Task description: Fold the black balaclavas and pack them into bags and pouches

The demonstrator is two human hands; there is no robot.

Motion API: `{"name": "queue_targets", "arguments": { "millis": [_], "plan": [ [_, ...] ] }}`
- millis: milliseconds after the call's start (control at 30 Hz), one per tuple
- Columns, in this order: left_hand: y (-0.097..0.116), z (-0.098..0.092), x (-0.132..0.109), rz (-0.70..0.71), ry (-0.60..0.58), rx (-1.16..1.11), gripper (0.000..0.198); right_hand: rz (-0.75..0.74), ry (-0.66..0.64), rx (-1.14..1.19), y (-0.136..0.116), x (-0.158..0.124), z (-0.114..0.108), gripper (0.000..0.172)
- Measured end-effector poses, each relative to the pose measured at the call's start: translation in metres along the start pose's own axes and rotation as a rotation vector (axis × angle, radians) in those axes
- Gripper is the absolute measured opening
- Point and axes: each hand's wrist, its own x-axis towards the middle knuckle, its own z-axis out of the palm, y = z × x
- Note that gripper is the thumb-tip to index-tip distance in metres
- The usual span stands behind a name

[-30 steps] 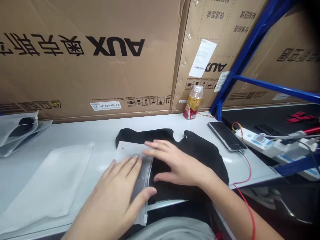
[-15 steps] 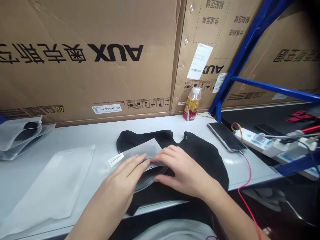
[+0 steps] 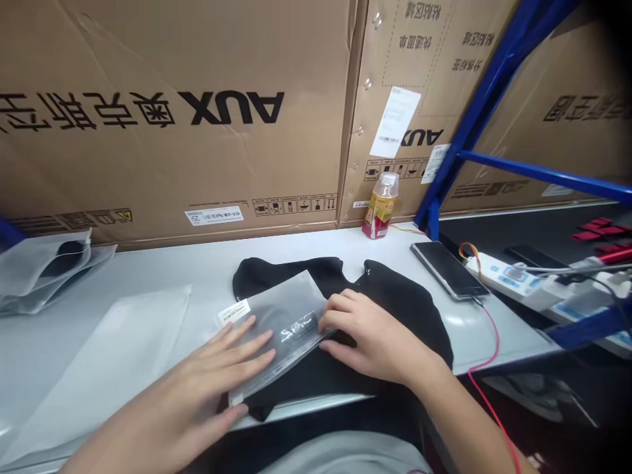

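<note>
A translucent frosted zip bag [image 3: 291, 309] lies tilted on a black piece of cloth [image 3: 405, 309], with a white barcode label [image 3: 234, 311] at its upper left corner. My left hand [image 3: 197, 388] rests over the bag's left side, fingers spread flat on the film, its thumb close to the lower left corner, where a small whitish slider [image 3: 237, 399] shows. At the opposite edge, my right hand [image 3: 370, 336] has its fingers curled and its thumb underneath, pinching the bag's right end. Dark printed text shows through between the hands.
Another frosted bag [image 3: 113, 362] lies flat on the left of the white tabletop [image 3: 207, 263]. Further left are stacked bags [image 3: 44, 270]. Behind stand large cartons [image 3: 172, 164] and a drink bottle [image 3: 381, 205]. A phone [image 3: 448, 270] with a red cable, power strips [image 3: 513, 276] and a blue frame [image 3: 464, 125] are right.
My left hand has slid left and down, its fingers spreading. The bag, whose lower edge gaped before, now lies flat with its printing showing. My right hand moved slightly right along its edge.
</note>
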Motion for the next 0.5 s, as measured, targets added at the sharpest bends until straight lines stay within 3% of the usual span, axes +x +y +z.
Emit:
{"name": "queue_targets", "arguments": {
  "millis": [100,267,367,500],
  "plan": [
    [-0.007,0.003,-0.008,0.031,0.049,-0.030,0.055,-0.074,0.047,0.024,-0.002,-0.001,0.005,0.024],
    [-0.004,0.017,-0.015,0.052,0.348,-0.117,0.033,-0.074,0.096,-0.052,-0.008,0.004,0.022,0.020],
    [-0.003,0.025,-0.021,-0.013,0.419,-0.118,0.031,-0.056,0.093,-0.053,-0.011,0.005,0.019,0.019],
    [-0.005,0.030,-0.027,0.017,0.491,-0.072,0.025,-0.131,0.116,0.004,-0.028,0.007,0.016,0.021]
  ]
}}
